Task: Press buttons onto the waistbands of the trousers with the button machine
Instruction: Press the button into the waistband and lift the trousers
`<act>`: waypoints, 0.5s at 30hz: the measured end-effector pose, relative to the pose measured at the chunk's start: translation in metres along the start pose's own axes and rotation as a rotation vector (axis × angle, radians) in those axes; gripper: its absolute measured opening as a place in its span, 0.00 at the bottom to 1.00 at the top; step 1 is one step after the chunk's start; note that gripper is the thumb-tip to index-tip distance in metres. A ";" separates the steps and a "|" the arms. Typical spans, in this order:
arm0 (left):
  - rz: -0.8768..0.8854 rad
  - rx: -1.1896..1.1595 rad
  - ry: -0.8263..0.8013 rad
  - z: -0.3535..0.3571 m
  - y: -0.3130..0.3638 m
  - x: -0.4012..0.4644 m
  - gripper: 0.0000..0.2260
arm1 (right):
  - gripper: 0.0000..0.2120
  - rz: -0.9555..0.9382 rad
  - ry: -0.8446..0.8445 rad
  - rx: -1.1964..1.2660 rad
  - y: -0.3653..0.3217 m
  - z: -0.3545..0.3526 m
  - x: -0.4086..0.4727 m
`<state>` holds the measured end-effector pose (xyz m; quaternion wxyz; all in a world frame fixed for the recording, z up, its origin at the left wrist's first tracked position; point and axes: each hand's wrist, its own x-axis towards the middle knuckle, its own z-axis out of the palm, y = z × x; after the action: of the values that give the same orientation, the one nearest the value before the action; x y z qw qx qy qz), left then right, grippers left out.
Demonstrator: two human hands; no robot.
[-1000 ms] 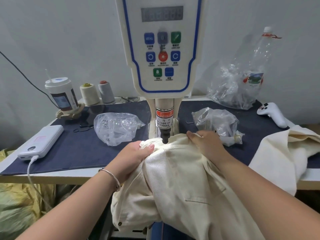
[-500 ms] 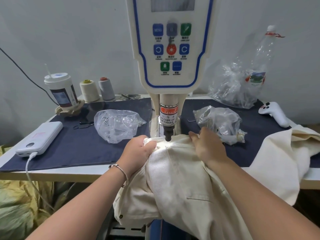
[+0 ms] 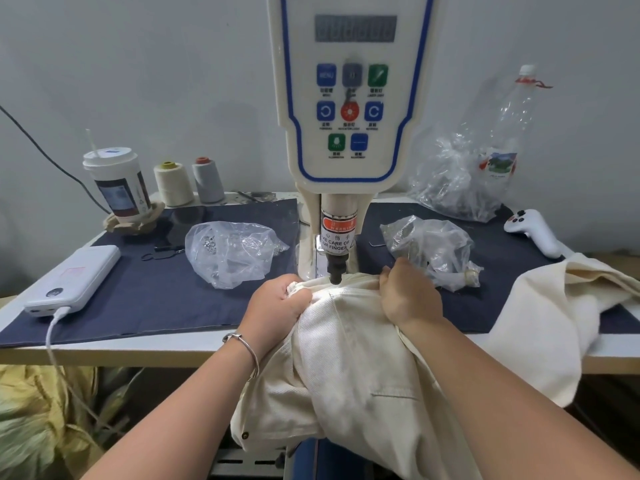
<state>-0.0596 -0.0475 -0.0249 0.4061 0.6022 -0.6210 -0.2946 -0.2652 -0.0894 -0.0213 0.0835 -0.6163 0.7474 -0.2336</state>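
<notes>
trousers (image 3: 346, 358): cream ribbed twill, bunching at frame centre under the machine (image 3: 349, 98)
left hand (image 3: 277, 303): clenching the waistband
right hand (image 3: 408, 296): fingers curling, gripping cloth

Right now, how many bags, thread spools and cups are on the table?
Bags: 3
Spools: 2
Cups: 1
Total: 6

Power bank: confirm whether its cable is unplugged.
No: a white cable is plugged into the near end of the power bank.
</notes>
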 end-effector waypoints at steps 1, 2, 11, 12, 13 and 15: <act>0.003 -0.003 -0.003 0.000 0.000 0.000 0.08 | 0.16 0.000 -0.004 -0.002 0.000 0.000 0.000; 0.008 -0.003 -0.005 0.000 -0.001 0.000 0.09 | 0.16 0.000 -0.007 -0.003 0.000 0.000 0.000; 0.019 -0.004 0.007 0.001 -0.003 0.002 0.10 | 0.16 0.004 -0.013 -0.004 0.002 0.000 0.002; 0.019 -0.004 0.009 0.001 -0.003 0.001 0.11 | 0.16 0.006 -0.013 -0.006 0.002 0.001 0.002; 0.022 -0.003 0.011 0.001 -0.002 0.001 0.12 | 0.16 0.006 -0.011 -0.005 0.002 0.001 0.002; 0.029 0.000 0.008 0.001 -0.001 0.001 0.15 | 0.16 0.009 -0.010 0.002 0.002 0.001 0.003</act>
<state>-0.0603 -0.0483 -0.0261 0.4129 0.5944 -0.6279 -0.2862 -0.2674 -0.0921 -0.0227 0.0887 -0.6139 0.7497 -0.2308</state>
